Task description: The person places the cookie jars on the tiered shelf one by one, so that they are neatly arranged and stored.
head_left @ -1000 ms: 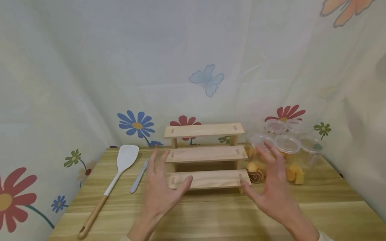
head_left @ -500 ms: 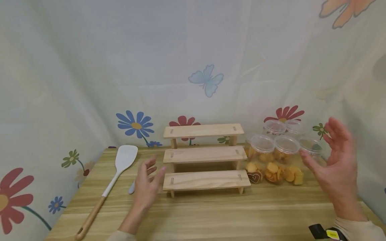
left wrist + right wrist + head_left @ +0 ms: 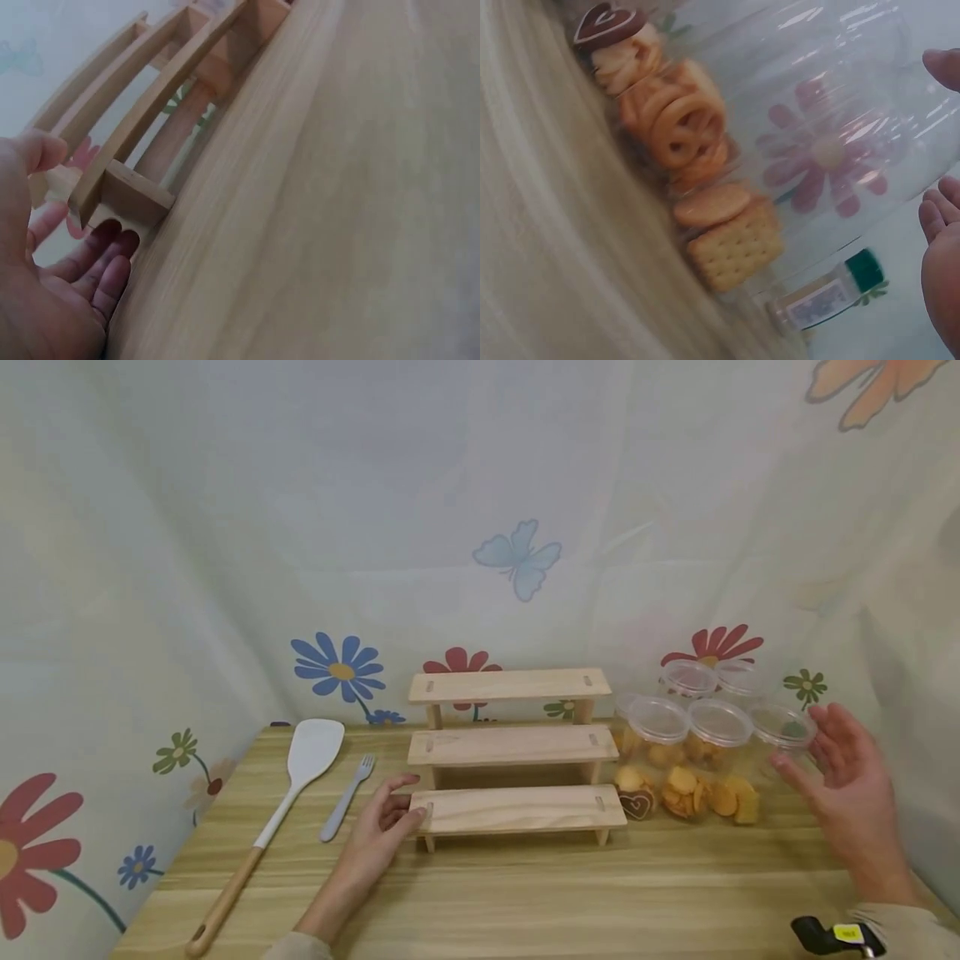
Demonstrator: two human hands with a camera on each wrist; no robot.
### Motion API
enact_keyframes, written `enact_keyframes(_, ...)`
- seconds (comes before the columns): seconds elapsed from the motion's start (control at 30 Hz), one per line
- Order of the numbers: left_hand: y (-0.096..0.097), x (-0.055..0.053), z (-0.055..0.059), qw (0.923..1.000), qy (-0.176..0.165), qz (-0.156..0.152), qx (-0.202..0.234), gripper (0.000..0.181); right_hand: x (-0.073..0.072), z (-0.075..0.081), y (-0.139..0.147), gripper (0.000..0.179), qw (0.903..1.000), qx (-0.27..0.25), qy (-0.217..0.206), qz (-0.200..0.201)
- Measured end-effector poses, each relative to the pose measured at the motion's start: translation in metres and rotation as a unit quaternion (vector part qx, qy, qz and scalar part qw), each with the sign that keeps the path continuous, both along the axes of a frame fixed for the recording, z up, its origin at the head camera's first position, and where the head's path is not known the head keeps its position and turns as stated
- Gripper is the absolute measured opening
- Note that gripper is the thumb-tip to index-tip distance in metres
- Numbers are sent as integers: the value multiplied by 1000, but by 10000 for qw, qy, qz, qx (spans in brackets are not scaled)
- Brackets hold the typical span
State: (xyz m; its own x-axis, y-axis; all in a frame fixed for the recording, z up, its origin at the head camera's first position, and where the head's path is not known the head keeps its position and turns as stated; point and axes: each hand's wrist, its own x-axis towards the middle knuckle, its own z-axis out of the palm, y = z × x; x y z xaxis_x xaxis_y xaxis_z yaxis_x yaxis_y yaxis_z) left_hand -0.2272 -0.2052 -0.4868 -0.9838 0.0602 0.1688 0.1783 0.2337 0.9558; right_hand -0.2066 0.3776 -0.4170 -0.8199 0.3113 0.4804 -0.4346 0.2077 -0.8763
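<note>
Flowered cloth (image 3: pixel 360 510) backed the bench (image 3: pixel 517 902) | I had the left hand (image 3: pixel 381 822) spread loosely at the left end of the rack (image 3: pixel 517 810), right hand (image 3: pixel 855 785) spread beside the rightmost jar (image 3: pixel 767 762), contacts unclear | even, gentle squeeze below the lid (image 3: pixel 772 722) seemed best

It looked like a curtained-off tabletop nook with a kitchen air, flower-printed drapes (image 3: pixel 375 527) rising around a wooden-patterned top (image 3: pixel 517 902) bearing a turner (image 3: pixel 312 753), a fork (image 3: pixel 347 799), a three-tier rack (image 3: pixel 513 745) and biscuit jars (image 3: pixel 702 752).
</note>
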Motion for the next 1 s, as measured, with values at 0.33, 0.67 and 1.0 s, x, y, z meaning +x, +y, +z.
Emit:
enact_keyframes(0.33,-4,1,-4,9996,-4,-275,9,45,-5,-20,6,86,9862,1279,-987,-361)
enact_keyframes(0.67,-6,1,-6,9997,-46,-212,-148,42,-15,-46,10,58,9876,1160,-1060,62)
enact_keyframes(1.0,-6,0,-7,9996,-34,-134,-244,38,-16,-59,11,60,9861,1235,-1100,143)
